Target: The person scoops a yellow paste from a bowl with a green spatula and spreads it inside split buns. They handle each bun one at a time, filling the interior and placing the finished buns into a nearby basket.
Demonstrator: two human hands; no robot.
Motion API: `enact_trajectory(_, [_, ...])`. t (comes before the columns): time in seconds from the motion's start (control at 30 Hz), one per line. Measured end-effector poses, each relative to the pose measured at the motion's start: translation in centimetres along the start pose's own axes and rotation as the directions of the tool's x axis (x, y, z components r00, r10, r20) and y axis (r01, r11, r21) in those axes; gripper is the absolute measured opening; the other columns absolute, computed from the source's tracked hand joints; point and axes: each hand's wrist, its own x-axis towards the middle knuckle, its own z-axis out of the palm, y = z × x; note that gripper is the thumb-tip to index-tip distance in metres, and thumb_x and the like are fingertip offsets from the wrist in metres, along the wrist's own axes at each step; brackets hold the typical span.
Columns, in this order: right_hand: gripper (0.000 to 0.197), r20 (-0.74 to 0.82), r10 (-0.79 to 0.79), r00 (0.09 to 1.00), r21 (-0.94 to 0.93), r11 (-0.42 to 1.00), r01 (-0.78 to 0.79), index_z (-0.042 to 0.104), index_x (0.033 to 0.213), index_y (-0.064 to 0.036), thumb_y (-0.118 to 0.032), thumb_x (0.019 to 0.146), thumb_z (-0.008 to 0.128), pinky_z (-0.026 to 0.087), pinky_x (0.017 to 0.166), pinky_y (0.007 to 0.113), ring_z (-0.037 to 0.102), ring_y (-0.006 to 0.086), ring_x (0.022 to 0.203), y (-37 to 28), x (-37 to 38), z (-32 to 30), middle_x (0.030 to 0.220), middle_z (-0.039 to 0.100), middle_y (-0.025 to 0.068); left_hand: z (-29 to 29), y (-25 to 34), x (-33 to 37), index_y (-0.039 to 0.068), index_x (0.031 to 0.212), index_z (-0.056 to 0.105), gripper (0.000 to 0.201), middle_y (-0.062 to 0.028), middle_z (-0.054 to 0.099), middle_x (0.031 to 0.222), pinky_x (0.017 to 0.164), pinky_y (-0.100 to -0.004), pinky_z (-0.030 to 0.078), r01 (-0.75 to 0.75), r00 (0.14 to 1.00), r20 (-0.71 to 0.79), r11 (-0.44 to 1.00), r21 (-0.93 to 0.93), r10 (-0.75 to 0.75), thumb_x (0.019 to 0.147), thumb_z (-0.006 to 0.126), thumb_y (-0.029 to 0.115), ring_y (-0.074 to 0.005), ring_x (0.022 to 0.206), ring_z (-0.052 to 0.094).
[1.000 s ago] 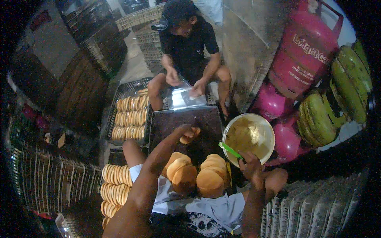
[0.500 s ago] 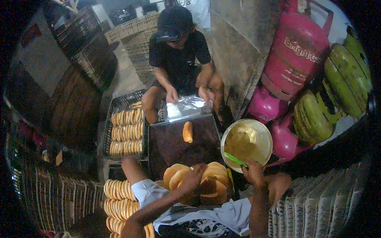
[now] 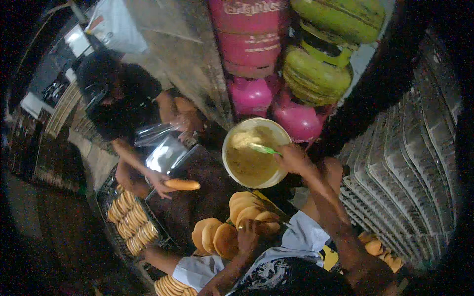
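Head view, right hand [image 3: 295, 160]: here it is, wrapped around the green-handled spreader [image 3: 266, 149], tip inside the rim of the pale tub [image 3: 231, 173].
Left hand [image 3: 248, 238]: down at the round buns [image 3: 247, 209], fingertips touching the right-hand cluster; closed on one or not, I can't tell!
Buns' spot: two clusters, right in front of the lap.
Across the dark tray [image 3: 211, 166]: a co-worker's hand [image 3: 160, 183] meets one long bun [image 3: 182, 184], clear plastic [image 3: 169, 154] near it.
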Motion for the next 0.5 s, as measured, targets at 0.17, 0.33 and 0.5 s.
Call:
enact_trajectory(0.17, [0.026,0.122,-0.083,0.989,-0.155,0.983,0.101,0.074,0.100,-0.0035,-0.019,0.080,0.066,0.056,0.078,0.049,0.071,0.0379,0.087,3.5,6.8,2.3,0.091,0.072,0.0216,-6.2,-5.3,1.5,0.001,0.146,0.040,0.068,-0.0288,0.040,0.145,0.111,-0.0581,0.035,0.260,0.965,0.051,0.901,-0.348,-0.259,0.088,0.065,0.028,-0.0487,0.136,0.038])
enact_trajectory(0.33, [0.025,0.297,-0.063,0.953,-0.249,0.958,0.140,0.074,0.097,-0.0032,-0.017,0.078,0.065,0.056,0.074,0.047,0.071,0.0365,0.080,8.2,16.4,15.4,0.086,0.073,0.0194,-9.2,0.3,2.7,-0.004,0.150,0.029,0.098,-0.0341,0.024,0.156,0.113,-0.0681,0.023,0.248,0.969,0.075,0.904,-0.348,-0.237,0.080,0.076,0.046,-0.0513,0.146,0.022])
enact_trajectory(0.5, [0.025,0.337,-0.103,0.936,-0.143,0.977,0.159,0.074,0.098,-0.0034,-0.016,0.079,0.064,0.056,0.074,0.047,0.072,0.0357,0.080,10.0,19.8,30.4,0.085,0.073,0.0189,-7.0,1.2,4.0,-0.005,0.150,0.030,0.082,-0.0334,0.022,0.159,0.115,-0.0675,0.021,0.178,0.984,0.049,0.968,-0.178,-0.172,0.089,0.064,0.038,-0.0537,0.147,0.020])
